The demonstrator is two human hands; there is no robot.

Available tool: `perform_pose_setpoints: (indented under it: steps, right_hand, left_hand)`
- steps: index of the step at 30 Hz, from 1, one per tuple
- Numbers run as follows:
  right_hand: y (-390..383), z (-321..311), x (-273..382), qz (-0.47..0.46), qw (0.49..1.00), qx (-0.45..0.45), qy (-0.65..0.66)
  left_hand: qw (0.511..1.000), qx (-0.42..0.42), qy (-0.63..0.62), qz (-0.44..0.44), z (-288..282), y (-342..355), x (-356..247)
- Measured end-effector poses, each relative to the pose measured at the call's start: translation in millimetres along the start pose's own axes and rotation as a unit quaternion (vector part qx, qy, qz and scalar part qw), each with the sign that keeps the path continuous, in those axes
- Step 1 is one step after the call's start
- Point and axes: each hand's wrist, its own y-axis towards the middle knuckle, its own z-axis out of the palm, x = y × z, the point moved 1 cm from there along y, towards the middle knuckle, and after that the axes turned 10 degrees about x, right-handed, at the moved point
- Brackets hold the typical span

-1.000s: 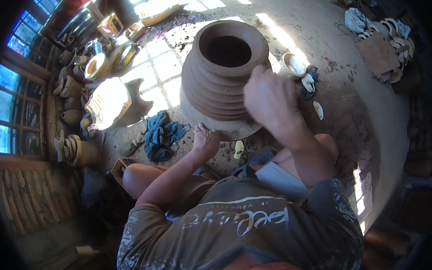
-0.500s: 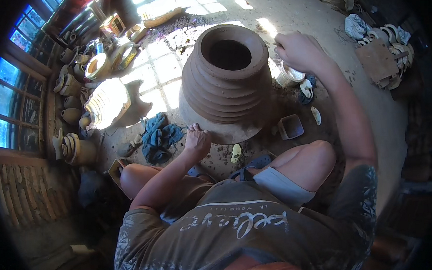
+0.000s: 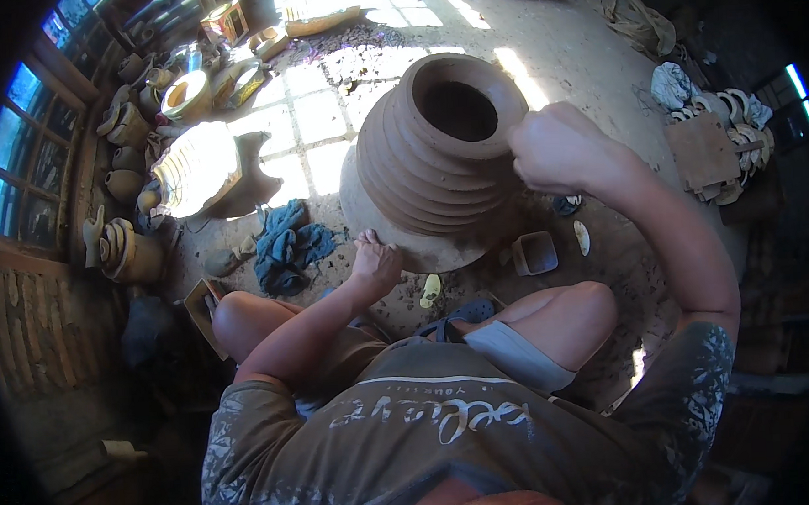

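A large brown clay pot point(image 3: 401, 184) with ridged walls and a wide round mouth stands on a round turntable point(image 3: 441, 258) in front of me. My left hand point(image 3: 375, 259) has its bent fingers pressed over the turntable's near left edge. Closed into a fist, my right hand point(image 3: 559, 148) is up against the right side of the pot's rim. Whatever its fingers hold, if anything, is hidden from view.
A teal cloth point(image 3: 287, 245) lies on the floor left of the turntable. To its right are a small square tub point(image 3: 534, 253) and a pale oval piece point(image 3: 431, 290). A sunlit ridged pot point(image 3: 197, 172) and several vessels line the left wall; a board point(image 3: 699, 153) leans on stacked pieces at right.
My right hand has come from beyond the pot's right side to its rim, now covering the whitish tub behind. The left hand stays on the turntable's edge. The whole view has shifted slightly.
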Motion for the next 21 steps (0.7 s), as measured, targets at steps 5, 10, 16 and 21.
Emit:
perform_pose_setpoints:
  steps: [5,10,16,21]
  right_hand:
    - [-6.8,1.1,-27.8,-0.195,0.840,-0.237,0.447]
    - [5.7,1.5,-59.7,-0.136,0.765,-0.269,0.570]
    - [32.1,-3.5,-55.3,-0.177,0.634,-0.171,0.733]
    - [52.7,-2.4,-28.6,-0.199,0.701,-0.169,0.664]
  left_hand:
    - [0.995,0.049,-0.082,0.022,-6.9,2.7,17.3]
    - [0.996,0.037,-0.079,0.025,-13.3,11.5,48.5]
    - [0.997,0.065,-0.028,-0.036,-35.1,11.7,54.6]
    - [0.999,-0.012,0.018,0.036,-23.9,-23.8,-13.4]
